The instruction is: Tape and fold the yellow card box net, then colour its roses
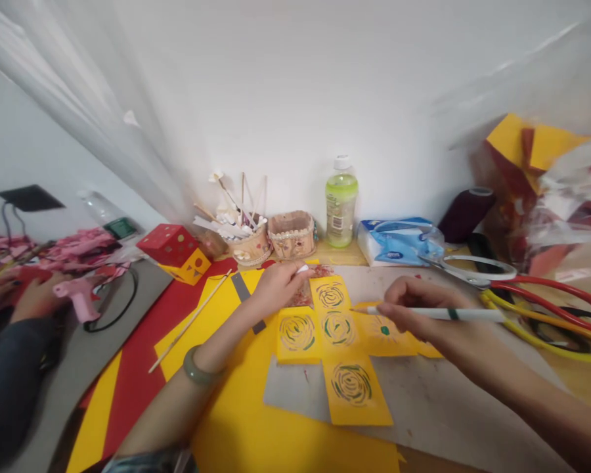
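Note:
My right hand [414, 302] grips a white marker pen [473, 315] with a dark green band, its tip pointing left over a yellow paper cross [332, 348]. Swirling green and brown strokes decorate several squares of the cross, and the square nearest my right hand has a green centre with rays. My left hand [278, 287], a green bangle on its wrist, is closed above the cross's upper left. A small white marker cap [302, 269] sticks out between its thumb and finger.
Scissors [465, 269] and red and yellow loop-handled scissors [546, 289] lie at right. Behind stand a bottle [341, 203], tissue pack [398, 240] and small baskets [291, 233]. At left are a red-and-yellow paper box [170, 249], a wooden stick [190, 322], a pink glue gun [80, 295] and another person's hands [39, 299].

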`<state>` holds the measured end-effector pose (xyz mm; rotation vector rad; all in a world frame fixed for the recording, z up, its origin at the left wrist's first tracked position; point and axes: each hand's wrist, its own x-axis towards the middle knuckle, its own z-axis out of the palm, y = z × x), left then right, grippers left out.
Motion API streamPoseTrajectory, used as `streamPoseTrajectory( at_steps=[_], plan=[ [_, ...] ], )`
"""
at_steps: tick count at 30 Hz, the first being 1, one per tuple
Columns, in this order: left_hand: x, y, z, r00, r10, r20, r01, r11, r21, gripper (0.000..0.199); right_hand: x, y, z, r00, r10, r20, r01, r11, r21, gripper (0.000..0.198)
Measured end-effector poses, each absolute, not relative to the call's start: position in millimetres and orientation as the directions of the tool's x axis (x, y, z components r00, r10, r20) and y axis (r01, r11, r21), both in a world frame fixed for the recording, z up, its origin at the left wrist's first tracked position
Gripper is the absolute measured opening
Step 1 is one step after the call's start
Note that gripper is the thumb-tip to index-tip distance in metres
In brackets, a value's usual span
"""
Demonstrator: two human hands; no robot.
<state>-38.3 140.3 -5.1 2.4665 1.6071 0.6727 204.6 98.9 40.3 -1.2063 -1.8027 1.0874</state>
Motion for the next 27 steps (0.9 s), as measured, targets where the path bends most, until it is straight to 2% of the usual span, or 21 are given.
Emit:
streamPoseTrajectory(
  at_steps=[6, 17, 27],
  plan=[
    [-39.8, 147.3, -25.1, 0.248, 0.94, 0.233, 0.912, -0.308, 0.273, 0.033, 172.5, 101.5, 9.0, -0.482, 0.876, -0.02, 0.31, 0.15, -0.939, 0.019],
    [-36.3, 145.6, -32.8, 0.298, 0.937, 0.181, 0.939, -0.322, 0.12, 0.035, 136.0, 97.7, -17.9, -0.587, 0.804, 0.094, 0.3, 0.324, -0.897, 0.021],
    [-34.9, 142.7, -33.6, 0.384, 0.91, 0.157, 0.922, -0.387, -0.007, 0.033, 126.0, 101.5, -20.8, -0.651, 0.753, 0.091, 0.316, 0.378, -0.87, 0.021]
  ],
)
